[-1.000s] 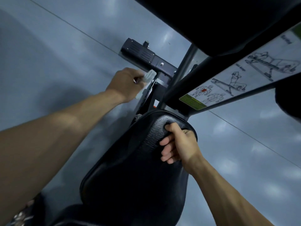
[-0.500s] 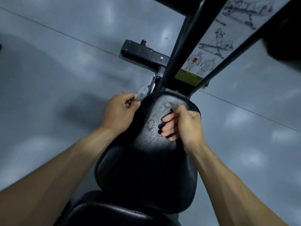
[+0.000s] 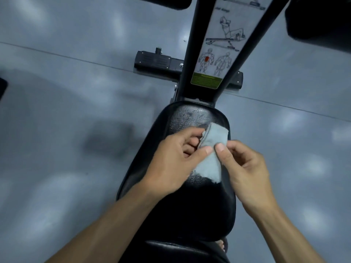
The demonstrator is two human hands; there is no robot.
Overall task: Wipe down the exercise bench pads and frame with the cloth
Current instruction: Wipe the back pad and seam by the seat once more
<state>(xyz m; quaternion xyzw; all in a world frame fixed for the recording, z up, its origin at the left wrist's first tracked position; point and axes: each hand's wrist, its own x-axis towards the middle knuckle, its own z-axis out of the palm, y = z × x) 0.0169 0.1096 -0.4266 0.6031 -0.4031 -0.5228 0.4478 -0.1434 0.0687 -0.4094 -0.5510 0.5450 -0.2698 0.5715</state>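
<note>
Both hands (image 3: 209,158) have met, now pinching the cloth (image 3: 210,149) above the pad's (image 3: 182,215) front edge.

The cloth (image 3: 210,149) is showing pale grey-blue against the black seat pad (image 3: 190,209), whose far end is glinting with a crinkled, leathery grain. Beyond it the frame bar (image 3: 188,54) is running black, carrying a white sticker (image 3: 222,44) with line-drawn figures, one red patch on a torso and a green band at its near end. The floor (image 3: 66,149) is lying blue-grey, mottled with pale blotches.
</note>
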